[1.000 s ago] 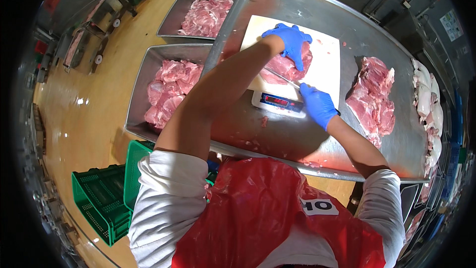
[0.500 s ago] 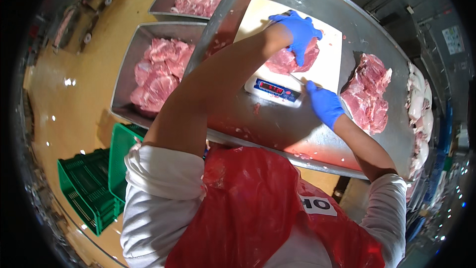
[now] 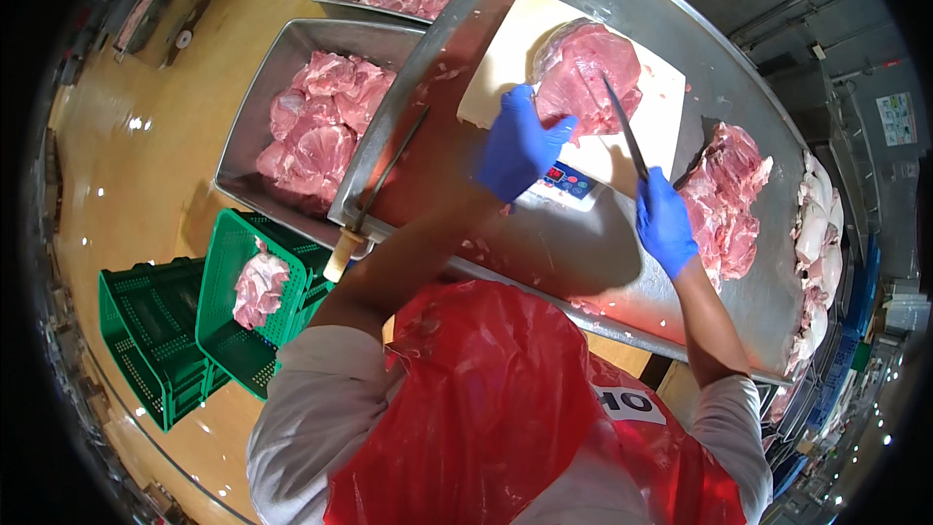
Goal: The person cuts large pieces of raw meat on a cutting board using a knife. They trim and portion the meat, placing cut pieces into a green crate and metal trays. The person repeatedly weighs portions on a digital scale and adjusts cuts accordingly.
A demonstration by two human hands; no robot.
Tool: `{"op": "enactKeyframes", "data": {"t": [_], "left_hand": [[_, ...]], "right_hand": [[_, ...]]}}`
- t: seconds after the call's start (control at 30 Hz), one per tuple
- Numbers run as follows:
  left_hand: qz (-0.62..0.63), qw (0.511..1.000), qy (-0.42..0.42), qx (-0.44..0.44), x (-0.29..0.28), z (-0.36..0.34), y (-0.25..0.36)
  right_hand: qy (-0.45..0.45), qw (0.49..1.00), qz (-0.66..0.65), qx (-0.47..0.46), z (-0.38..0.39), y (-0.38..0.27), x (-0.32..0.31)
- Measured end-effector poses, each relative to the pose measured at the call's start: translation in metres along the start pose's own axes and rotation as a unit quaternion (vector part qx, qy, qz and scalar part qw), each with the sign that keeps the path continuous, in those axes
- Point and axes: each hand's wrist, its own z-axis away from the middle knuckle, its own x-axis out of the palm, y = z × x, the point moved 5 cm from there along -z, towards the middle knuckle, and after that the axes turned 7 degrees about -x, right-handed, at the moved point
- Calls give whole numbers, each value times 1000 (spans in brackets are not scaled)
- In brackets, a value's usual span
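Meat under knife work: one rounded pink cut (image 3: 581, 63) lies on a white board (image 3: 656, 126) set on the steel table (image 3: 530, 243), with a small digital scale (image 3: 571, 192) at the board's near edge. The left hand (image 3: 520, 148), gloved in blue, is at the cut's near left side; its thumb stands well away from the fingers, nothing is visibly pinched between them, and whether the thumb tip presses on the meat cannot be told from this angle. The right hand (image 3: 666, 222), likewise gloved, has its fingers curled round the handle of a knife (image 3: 628, 128), most of that handle being hidden; the blade slants up and to the left, its tip over the cut, though contact with the surface is uncertain. The step in hand is judged to be trimming or cutting of this piece, at or just short of a stroke. Such a stroke calls for the left hand to steady the meat, fingers clear of the blade's line, and for the right to guide the edge at a controlled angle. A second, longer piece of meat (image 3: 724, 204) lies on the table to the right, apart from the board; a metal bin (image 3: 340, 37) of cut meat stands beyond the table's left edge.
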Motion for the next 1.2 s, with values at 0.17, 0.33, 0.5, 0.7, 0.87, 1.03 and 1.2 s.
{"op": "enactKeyframes", "data": {"t": [0.17,0.33,0.5,0.7,0.87,1.03,1.2], "left_hand": [[-14,996,-21,-81,26,-9,-6],[30,996,18,88,7,-15,-38],[38,992,29,120,2,-8,-34],[9,998,16,60,-4,-9,-39],[60,996,-58,25,-18,9,-17],[134,975,-100,-144,-18,29,-20],[73,969,-148,-183,-26,26,-5]], "right_hand": [[12,1000,-7,12,-63,-29,9],[-56,998,28,12,-88,-48,20],[-113,991,76,-4,-102,-61,35],[-201,969,125,-63,-82,-40,45],[-293,931,216,-18,1,58,-12],[-253,947,198,-23,19,51,-43],[-62,996,37,-47,-51,-32,-4]]}}
